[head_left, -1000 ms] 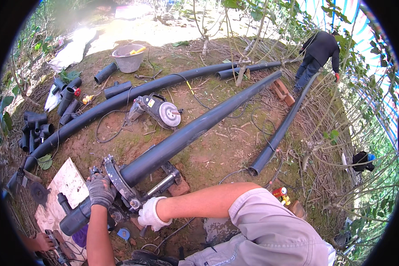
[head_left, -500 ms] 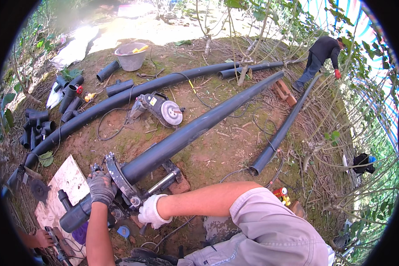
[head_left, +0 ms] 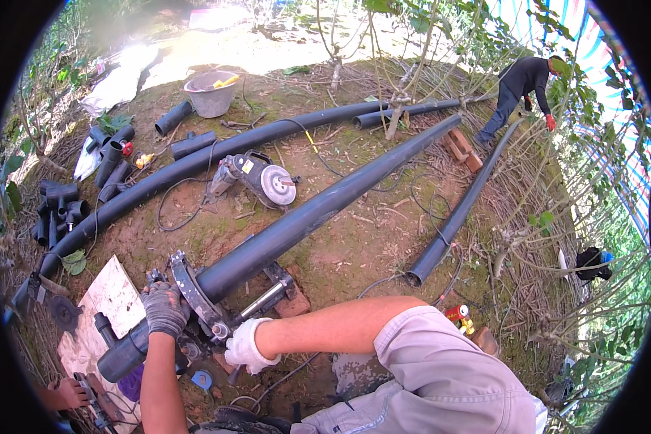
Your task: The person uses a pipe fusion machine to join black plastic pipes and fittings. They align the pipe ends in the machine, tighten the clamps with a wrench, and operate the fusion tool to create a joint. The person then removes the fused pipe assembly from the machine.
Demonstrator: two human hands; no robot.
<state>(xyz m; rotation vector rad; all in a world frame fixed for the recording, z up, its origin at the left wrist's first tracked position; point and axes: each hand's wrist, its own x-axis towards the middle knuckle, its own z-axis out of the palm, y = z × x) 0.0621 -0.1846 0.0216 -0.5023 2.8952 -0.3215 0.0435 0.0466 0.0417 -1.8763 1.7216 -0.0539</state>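
A long dark plastic pipe (head_left: 318, 210) lies on the ground and runs into a metal clamp frame (head_left: 195, 300) in front of me. My left hand (head_left: 164, 307), in a grey work glove, grips the left side of that clamp where a short dark pipe fitting (head_left: 126, 351) meets it. In a white glove, my right hand (head_left: 247, 346) is closed around a part at the clamp's lower right, beside its metal guide rod (head_left: 264, 302). What exactly the right fingers hold is hidden.
Two more long dark pipes (head_left: 217, 155) (head_left: 459, 210) lie on the soil, with a round-disc power tool (head_left: 264, 177), a grey bucket (head_left: 211, 94) and several pipe fittings (head_left: 61, 206) at left. A wooden board (head_left: 101, 311) is under the clamp. Another person (head_left: 521, 90) bends at far right; someone's hand (head_left: 69, 394) shows lower left.
The view has shifted slightly; both hands stay on the clamp. The person at the back right has stepped a little further along the pipe.
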